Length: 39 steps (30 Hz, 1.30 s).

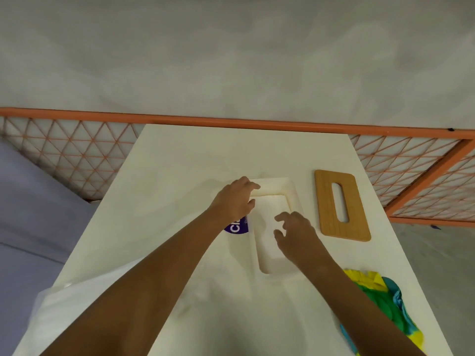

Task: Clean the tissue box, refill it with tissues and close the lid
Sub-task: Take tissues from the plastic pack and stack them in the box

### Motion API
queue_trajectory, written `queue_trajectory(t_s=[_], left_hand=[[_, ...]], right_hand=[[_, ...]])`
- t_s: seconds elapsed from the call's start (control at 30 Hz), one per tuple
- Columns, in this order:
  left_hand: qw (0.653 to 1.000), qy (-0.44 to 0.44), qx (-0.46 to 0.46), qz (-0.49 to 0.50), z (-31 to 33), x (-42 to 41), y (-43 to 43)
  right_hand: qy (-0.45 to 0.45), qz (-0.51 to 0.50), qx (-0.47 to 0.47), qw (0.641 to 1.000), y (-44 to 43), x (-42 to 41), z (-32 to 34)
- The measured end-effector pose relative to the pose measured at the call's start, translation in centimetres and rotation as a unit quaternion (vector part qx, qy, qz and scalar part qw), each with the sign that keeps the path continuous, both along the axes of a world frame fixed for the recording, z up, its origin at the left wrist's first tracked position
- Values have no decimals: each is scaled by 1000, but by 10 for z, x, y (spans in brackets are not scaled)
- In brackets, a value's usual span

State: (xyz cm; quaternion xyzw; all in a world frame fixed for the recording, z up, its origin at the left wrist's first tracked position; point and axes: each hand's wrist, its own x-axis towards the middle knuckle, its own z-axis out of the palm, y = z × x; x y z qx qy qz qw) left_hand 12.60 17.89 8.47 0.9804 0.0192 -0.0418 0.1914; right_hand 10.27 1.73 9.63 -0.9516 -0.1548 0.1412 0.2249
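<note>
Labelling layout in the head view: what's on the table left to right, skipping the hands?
purple-labelled pack → white tissue box → wooden lid. Colourful cloth left out: it sits nearer and overlaps the lid's span.
</note>
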Motion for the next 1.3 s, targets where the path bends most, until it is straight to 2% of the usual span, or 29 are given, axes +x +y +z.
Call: queue_trajectory(t_s=[0.1, 0.2, 0.37, 0.47, 0.5, 0.6, 0.63, 0.8, 0.93, 1.07, 1.17, 1.3], left_hand=[[999, -11, -12, 34, 3, -31, 25], [997, -19, -12, 69, 3, -68, 54], [989, -24, -8, 143, -6, -137, 110], [984, -9, -22, 179, -13, -174, 134], [981, -1, -27, 191, -16, -185, 140], [977, 11, -44, 208, -25, -213, 148], [977, 17, -48, 208, -28, -221, 149], [976, 83, -25, 200, -34, -249, 143], [983, 100, 49, 147, -57, -260, 137], [986, 70, 84, 130, -77, -261, 133], [986, 41, 90, 134, -80, -261, 132], [986, 26, 101, 132, -83, -261, 132]], right_hand=[[18, 34, 74, 997, 25, -4, 0], [77, 45, 140, 986, 54, -16, -4], [189, 51, 166, 967, 97, -41, -27], [251, 22, 182, 950, 112, -47, -44], [281, 1, 197, 939, 116, -49, -48], [392, -88, 290, 869, 123, -56, -57], [405, -106, 300, 857, 125, -58, -61], [386, -92, 253, 882, 135, -70, -66], [333, -9, 190, 923, 147, -87, -66], [189, 82, 135, 969, 152, -103, -66], [105, 101, 102, 984, 154, -113, -65], [123, 77, 105, 984, 157, -119, -70]])
